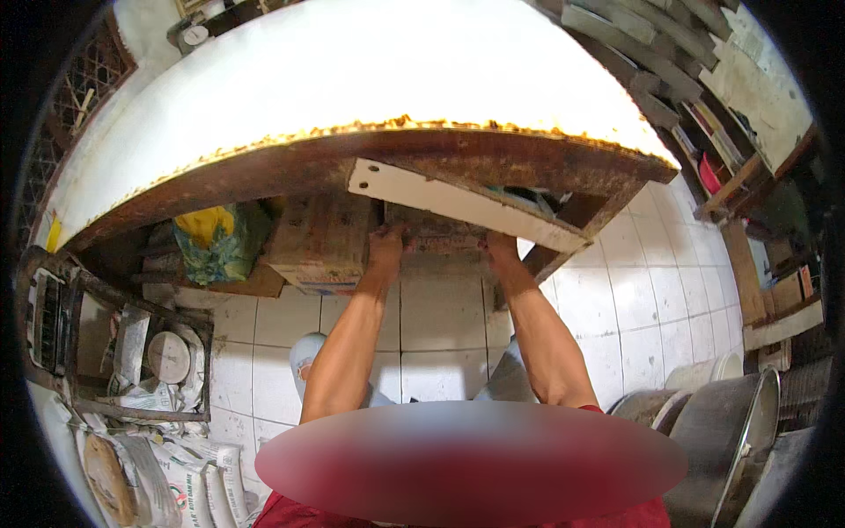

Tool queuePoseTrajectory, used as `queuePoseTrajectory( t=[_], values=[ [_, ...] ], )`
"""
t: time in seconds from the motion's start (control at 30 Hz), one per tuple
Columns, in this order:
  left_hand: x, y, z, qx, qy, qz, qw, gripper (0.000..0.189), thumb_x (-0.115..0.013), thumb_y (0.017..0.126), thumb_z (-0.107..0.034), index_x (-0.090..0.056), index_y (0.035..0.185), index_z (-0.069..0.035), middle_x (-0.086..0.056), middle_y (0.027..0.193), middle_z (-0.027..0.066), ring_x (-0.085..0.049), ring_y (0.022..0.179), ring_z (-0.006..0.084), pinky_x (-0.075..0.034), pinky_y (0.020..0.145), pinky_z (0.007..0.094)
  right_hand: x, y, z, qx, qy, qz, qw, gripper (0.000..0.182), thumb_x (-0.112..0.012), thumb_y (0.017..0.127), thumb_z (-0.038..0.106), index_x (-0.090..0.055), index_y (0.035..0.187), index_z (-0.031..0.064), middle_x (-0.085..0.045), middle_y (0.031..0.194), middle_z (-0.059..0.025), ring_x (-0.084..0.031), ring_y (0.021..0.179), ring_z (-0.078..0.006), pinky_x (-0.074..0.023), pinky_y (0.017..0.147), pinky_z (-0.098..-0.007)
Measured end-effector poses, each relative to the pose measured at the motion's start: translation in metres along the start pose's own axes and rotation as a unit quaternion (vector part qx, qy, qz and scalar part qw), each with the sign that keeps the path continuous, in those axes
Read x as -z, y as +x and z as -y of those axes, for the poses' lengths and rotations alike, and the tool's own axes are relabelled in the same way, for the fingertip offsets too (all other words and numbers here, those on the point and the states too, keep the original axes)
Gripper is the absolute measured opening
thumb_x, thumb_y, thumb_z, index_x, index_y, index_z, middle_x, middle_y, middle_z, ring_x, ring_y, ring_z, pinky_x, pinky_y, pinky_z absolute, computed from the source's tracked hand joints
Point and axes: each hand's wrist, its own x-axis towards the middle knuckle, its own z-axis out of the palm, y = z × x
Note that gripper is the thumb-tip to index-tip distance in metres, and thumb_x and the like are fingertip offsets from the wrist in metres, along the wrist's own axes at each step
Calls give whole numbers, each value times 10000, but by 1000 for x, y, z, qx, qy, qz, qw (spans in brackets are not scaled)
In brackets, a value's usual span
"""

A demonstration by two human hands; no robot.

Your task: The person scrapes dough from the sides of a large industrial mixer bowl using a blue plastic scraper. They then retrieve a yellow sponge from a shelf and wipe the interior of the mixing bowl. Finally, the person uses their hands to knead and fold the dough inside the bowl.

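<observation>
Both my arms reach in under a worktable with a bright white top (396,72). My left hand (387,243) grips the left side of a dim brown box (443,231) in the shade below the tabletop. Opposite it, my right hand (502,247) is at the box's right side, partly behind a pale diagonal brace (462,206). The fingertips of both hands are hard to make out in the shadow. Just left of my left hand stands a larger printed cardboard carton (320,241).
A blue-green plastic bag with yellow contents (221,241) sits under the table at left. Paper sacks (191,475) and a metal frame rack (142,412) stand lower left. Large metal pots (716,422) are lower right. Shelves (785,290) line the right side.
</observation>
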Motion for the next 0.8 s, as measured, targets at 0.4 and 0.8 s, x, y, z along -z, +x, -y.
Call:
queuePoseTrajectory(
  t=[0.4,0.8],
  values=[
    [57,-94,75,17,106,78,991,176,-649,964,-205,-667,1043,-49,-676,872,27,-617,748,129,-491,621,300,78,-92,-61,-2,-156,5,988,302,-637,990,300,-656,1122,28,-651,915,-17,-557,785,-132,-459,674,-315],
    [106,-166,104,-67,116,88,987,244,-659,984,-226,-671,1059,5,-682,935,23,-610,859,102,-516,766,305,81,-198,-57,10,-141,37,989,315,-575,1038,280,-659,1099,-17,-671,1022,-12,-558,908,-93,-460,816,-271]
  ],
)
